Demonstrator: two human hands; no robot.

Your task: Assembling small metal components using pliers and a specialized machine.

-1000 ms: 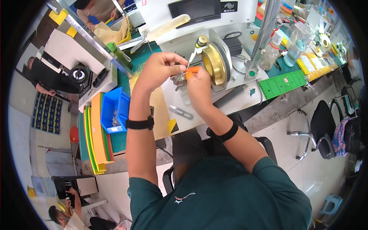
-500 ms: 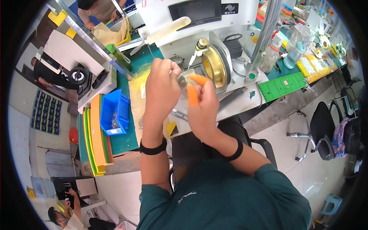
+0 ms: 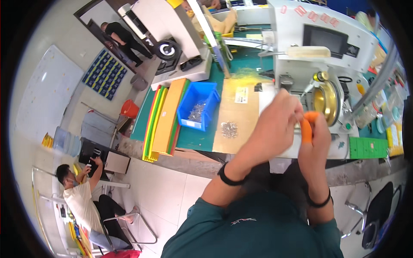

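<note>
My left hand (image 3: 277,129) is closed in a pinch in front of the white machine (image 3: 297,38). Right beside it, my right hand (image 3: 317,139) has its thumb and forefinger, both in orange finger cots, curled together toward the left fingertips. Whatever lies between the fingertips is too small and too covered to make out. Behind the hands sits a gold-coloured ring (image 3: 325,103) on the machine, with a thin white-tipped nozzle (image 3: 310,87) next to it. A heap of small metal parts (image 3: 229,129) lies on brown paper (image 3: 221,142) to the left of my hands.
A blue bin (image 3: 198,88) of small metal pieces stands left of the paper. Beside it are stacked coloured trays (image 3: 165,124). Green trays (image 3: 368,148) lie to the right. A metal post (image 3: 378,84) rises at the right. Other people (image 3: 84,200) are farther off.
The view has swung left, showing more of the bins and room. My hands stay together before the machine, and the right thumb and forefinger have drawn closer together.
</note>
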